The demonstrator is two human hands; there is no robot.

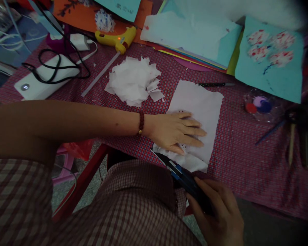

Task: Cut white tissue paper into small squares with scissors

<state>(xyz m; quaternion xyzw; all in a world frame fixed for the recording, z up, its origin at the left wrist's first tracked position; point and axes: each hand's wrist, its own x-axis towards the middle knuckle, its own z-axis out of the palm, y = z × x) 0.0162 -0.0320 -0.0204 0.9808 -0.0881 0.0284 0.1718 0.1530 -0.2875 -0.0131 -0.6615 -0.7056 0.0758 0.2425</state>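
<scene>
My left hand (178, 131) lies flat, fingers spread, on a sheet of white paper (197, 100) with ragged edges. The near end of this sheet (192, 160) looks creased and folded over by the table's front edge. Fingers of my right hand (218, 208) are wrapped around a black and blue utility knife (186, 181). Its blade points up and left, close to the sheet's near left corner; whether it touches the paper I cannot tell. Left of the sheet sits a loose pile of white paper pieces (133, 80).
A yellow glue gun (118, 37) with an orange light rests behind the pile, near a white power bank (47, 77) and black cable. A dark pen (215, 84) lies at the sheet's far edge. Coloured papers (190, 37), a painted blue sheet (269, 61) and a paint palette (260, 106) are around.
</scene>
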